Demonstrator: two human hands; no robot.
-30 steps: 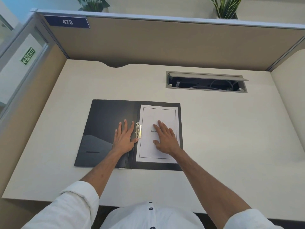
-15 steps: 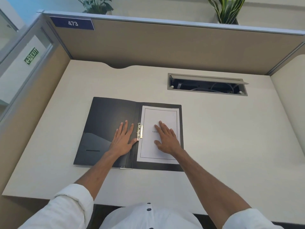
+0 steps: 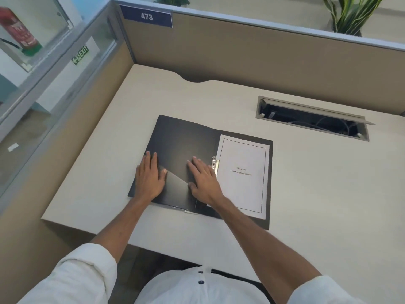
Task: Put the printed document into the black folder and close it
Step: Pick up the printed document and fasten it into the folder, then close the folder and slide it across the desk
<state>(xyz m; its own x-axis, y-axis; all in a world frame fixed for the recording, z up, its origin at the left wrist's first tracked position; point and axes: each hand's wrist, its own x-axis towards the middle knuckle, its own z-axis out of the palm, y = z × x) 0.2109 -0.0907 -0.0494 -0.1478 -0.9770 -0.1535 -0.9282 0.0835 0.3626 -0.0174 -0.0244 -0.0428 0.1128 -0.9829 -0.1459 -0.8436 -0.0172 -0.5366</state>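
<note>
The black folder (image 3: 182, 150) lies open at the centre of the frame, with the printed document (image 3: 242, 174) on its right half beside the metal clip (image 3: 215, 164). The left hand (image 3: 150, 177) and right hand (image 3: 205, 179) rest flat on the left cover, fingers spread, holding nothing. Swinging that cover over could drag or crease the sheet if it isn't secured under the clip, which I cannot tell.

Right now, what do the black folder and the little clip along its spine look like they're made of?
The black folder looks like thin plastic with a semi-matte sheen: soft light reflections show on its inner pocket. The clip looks like shiny metal, pale gold or brass-toned, with bright glints; its exact alloy cannot be told.
</note>
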